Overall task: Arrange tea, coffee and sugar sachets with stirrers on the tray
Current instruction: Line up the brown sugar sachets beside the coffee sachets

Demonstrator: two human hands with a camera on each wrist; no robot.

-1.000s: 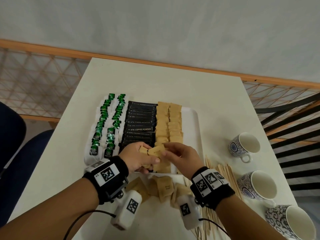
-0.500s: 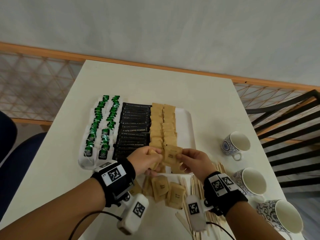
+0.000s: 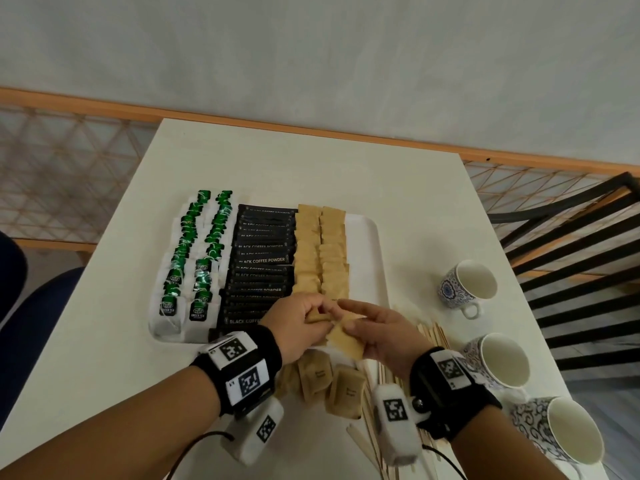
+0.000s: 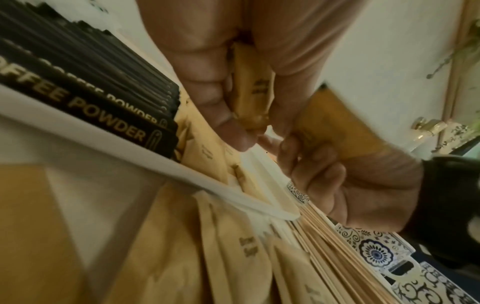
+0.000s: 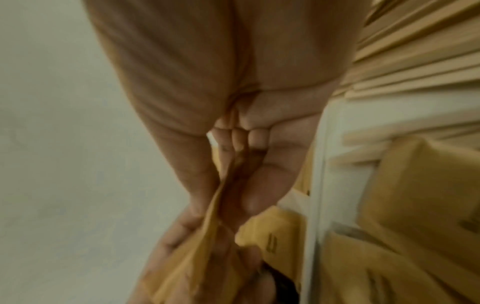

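Grip: left hand (image 3: 300, 323) and right hand (image 3: 377, 329) each pinching a sugar sachet (image 3: 346, 337) | tea, coffee rows sitting done on tray (image 3: 363, 237) | loose sugar, stirrers (image 3: 431, 336) waiting on table (image 3: 398, 188)

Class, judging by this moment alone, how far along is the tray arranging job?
Done: green tea bags, black coffee sachets and most brown sugar sachets sit in rows on the tray. In hand: both hands hold sugar sachets. Left: loose sachets and stirrers off the tray.

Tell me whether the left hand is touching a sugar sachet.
Touching. The left wrist view shows the left hand with fingers and thumb curled round a brown sugar sachet, pinching it.
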